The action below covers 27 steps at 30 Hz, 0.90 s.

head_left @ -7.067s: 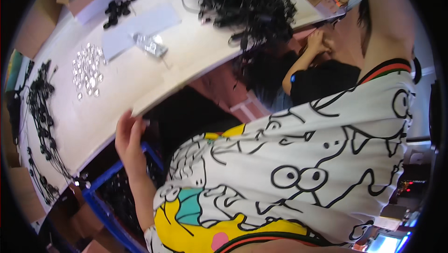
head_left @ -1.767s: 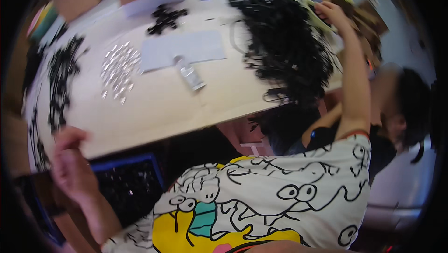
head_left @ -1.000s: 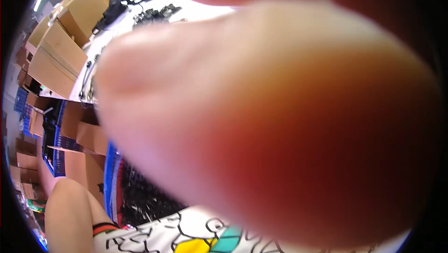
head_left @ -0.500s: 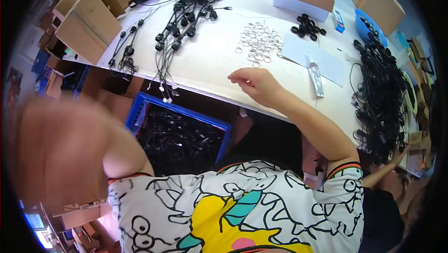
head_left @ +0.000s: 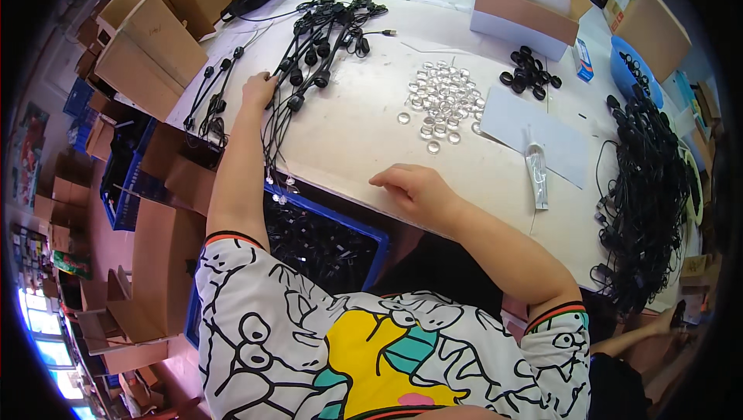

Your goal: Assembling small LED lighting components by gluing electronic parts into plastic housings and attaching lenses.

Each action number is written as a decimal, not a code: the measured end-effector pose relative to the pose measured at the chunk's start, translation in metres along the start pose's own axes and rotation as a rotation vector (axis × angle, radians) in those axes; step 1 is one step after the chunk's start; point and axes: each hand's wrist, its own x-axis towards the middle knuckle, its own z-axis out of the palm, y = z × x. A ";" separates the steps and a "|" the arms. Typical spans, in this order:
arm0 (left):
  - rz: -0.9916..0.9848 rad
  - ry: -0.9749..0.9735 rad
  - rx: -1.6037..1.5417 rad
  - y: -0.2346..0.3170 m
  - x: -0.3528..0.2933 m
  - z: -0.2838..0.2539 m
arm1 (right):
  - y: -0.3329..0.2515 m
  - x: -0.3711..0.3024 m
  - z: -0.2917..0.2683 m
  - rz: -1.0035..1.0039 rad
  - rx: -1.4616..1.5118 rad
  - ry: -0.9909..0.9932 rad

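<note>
From my end, the left hand (head_left: 259,90) was at the bunch of black cables (head_left: 311,57), fingertips drawn narrow at its near side; I couldn't tell whether they gripped one. The right hand (head_left: 420,194) hung half-curled at the table's (head_left: 340,145) near edge, nothing showing in it. The bunch lay just right of the left hand, with a few more cables (head_left: 225,65) to its left. I judged the laying-out partly done: a large cable heap (head_left: 642,203) remained well right of the right hand. Beyond that hand, the clear discs (head_left: 439,102) and, farther right, the black rings (head_left: 530,72) lay loose, and the tube (head_left: 536,180) rested partly on a pale sheet (head_left: 511,114), untouched.
</note>
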 end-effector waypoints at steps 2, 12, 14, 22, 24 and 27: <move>0.007 -0.075 -0.076 -0.003 0.011 -0.001 | 0.000 0.001 -0.001 0.025 0.016 -0.021; -0.119 0.098 -1.190 0.038 -0.012 -0.059 | -0.001 0.001 -0.001 0.102 0.048 -0.072; -0.106 0.122 -1.313 0.031 -0.020 -0.075 | -0.003 0.000 0.000 0.093 0.047 -0.072; 0.151 -0.157 -1.532 0.023 -0.101 -0.147 | -0.009 0.000 -0.019 -0.107 -0.049 0.304; 0.167 -0.266 -1.518 0.024 -0.133 -0.159 | -0.025 0.003 -0.039 -0.257 -0.282 0.475; 0.162 -0.378 -1.414 0.025 -0.172 -0.182 | -0.080 0.007 -0.057 -0.493 -0.490 0.682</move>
